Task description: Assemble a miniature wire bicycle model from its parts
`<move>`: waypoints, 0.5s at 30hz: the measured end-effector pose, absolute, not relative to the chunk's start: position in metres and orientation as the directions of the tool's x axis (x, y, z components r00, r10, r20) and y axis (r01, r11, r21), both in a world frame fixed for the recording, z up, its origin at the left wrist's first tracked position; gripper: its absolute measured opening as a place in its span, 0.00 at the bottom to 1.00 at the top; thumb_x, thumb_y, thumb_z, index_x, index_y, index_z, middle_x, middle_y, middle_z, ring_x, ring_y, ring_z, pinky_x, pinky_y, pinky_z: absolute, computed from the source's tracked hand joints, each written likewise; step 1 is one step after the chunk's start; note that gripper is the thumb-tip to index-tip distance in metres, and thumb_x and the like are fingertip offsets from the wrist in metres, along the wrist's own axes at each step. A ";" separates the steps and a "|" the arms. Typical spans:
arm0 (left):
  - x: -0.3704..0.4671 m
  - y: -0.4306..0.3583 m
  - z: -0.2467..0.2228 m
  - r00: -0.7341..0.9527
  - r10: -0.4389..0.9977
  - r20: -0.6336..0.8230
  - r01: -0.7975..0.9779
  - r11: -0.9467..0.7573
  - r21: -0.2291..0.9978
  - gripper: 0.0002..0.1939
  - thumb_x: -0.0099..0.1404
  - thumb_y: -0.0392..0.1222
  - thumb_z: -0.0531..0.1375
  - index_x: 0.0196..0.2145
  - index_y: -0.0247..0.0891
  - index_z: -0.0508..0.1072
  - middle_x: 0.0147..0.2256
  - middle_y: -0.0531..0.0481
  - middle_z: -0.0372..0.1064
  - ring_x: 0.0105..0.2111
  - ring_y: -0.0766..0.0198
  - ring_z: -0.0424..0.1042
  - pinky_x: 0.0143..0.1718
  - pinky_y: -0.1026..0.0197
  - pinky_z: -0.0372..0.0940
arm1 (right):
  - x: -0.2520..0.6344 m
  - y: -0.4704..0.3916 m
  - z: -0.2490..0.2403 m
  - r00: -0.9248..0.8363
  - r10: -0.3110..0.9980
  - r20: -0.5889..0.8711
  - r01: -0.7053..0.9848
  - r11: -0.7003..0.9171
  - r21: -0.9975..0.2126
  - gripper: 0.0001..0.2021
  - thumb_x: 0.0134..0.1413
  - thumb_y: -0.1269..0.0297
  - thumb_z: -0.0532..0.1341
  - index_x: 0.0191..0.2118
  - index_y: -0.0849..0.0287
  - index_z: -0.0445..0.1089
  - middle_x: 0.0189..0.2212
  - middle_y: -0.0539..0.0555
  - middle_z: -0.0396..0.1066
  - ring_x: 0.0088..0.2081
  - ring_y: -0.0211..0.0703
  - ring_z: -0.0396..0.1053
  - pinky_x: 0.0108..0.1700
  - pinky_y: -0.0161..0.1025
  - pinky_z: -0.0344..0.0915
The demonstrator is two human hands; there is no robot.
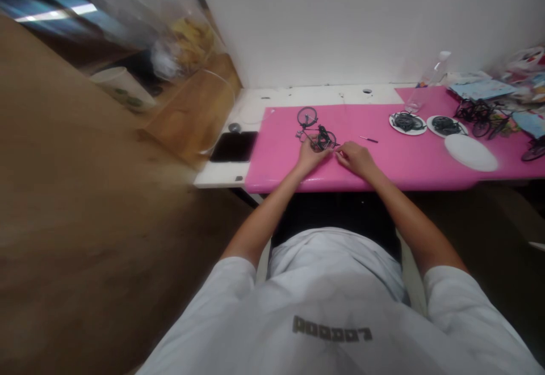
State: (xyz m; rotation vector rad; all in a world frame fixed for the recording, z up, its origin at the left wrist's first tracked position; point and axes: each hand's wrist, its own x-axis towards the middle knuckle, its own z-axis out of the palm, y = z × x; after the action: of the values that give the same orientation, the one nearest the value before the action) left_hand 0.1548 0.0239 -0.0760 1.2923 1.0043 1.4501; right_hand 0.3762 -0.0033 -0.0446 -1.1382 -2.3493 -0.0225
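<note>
Two hands work at one miniature bicycle (pixel 314 130) lying on the pink sheet over the table (pixel 276 179): the left hand (pixel 310 152) has its grip closed on the wheel end, while the right hand's (pixel 352 158) grip is narrow beside it, its contents too small to tell. Right of them lie one slim screwdriver (pixel 368 139), two round white plates (pixel 407 131) of dark wiry parts (pixel 406 120), and one smooth, bare white disc (pixel 470 152).
</note>
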 end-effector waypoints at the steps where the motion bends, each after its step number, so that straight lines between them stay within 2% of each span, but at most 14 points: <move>1: 0.155 0.024 -0.076 -0.028 0.970 0.241 -0.108 -0.243 0.964 0.34 0.51 0.37 0.83 0.51 0.39 0.73 0.46 0.40 0.84 0.47 0.52 0.85 0.57 0.45 0.77 | 0.376 -0.003 -0.045 -0.511 0.723 0.465 0.732 0.650 -0.207 0.13 0.76 0.59 0.58 0.47 0.58 0.80 0.41 0.64 0.81 0.44 0.56 0.76 0.43 0.46 0.67; 5: 0.154 0.026 -0.077 -0.033 0.973 0.229 -0.135 -0.232 0.963 0.34 0.52 0.38 0.83 0.52 0.39 0.73 0.47 0.40 0.84 0.48 0.52 0.85 0.57 0.46 0.77 | 0.376 -0.003 -0.044 -0.481 0.740 0.470 0.731 0.635 -0.252 0.14 0.75 0.60 0.58 0.49 0.59 0.80 0.40 0.63 0.81 0.42 0.55 0.76 0.44 0.46 0.68; 10: 0.156 0.030 -0.083 -0.054 0.975 0.215 -0.185 -0.221 0.958 0.30 0.58 0.43 0.81 0.52 0.41 0.73 0.48 0.41 0.84 0.48 0.53 0.85 0.56 0.45 0.79 | 0.376 -0.004 -0.043 -0.433 0.784 0.445 0.743 0.590 -0.316 0.13 0.72 0.60 0.59 0.48 0.59 0.79 0.41 0.63 0.82 0.41 0.55 0.76 0.45 0.46 0.68; 15: 0.157 0.030 -0.085 -0.043 0.979 0.201 -0.191 -0.206 0.960 0.30 0.60 0.46 0.81 0.53 0.41 0.73 0.49 0.42 0.84 0.49 0.52 0.85 0.55 0.45 0.81 | 0.375 -0.006 -0.041 -0.436 0.797 0.418 0.745 0.581 -0.328 0.12 0.71 0.60 0.60 0.48 0.58 0.79 0.42 0.63 0.82 0.42 0.55 0.76 0.45 0.46 0.68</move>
State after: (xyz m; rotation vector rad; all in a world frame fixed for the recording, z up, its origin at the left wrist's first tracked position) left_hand 0.1568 0.0300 -0.0847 1.1956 0.9742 1.4622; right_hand 0.3755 -0.0056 -0.0408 -1.2262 -2.2776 0.1262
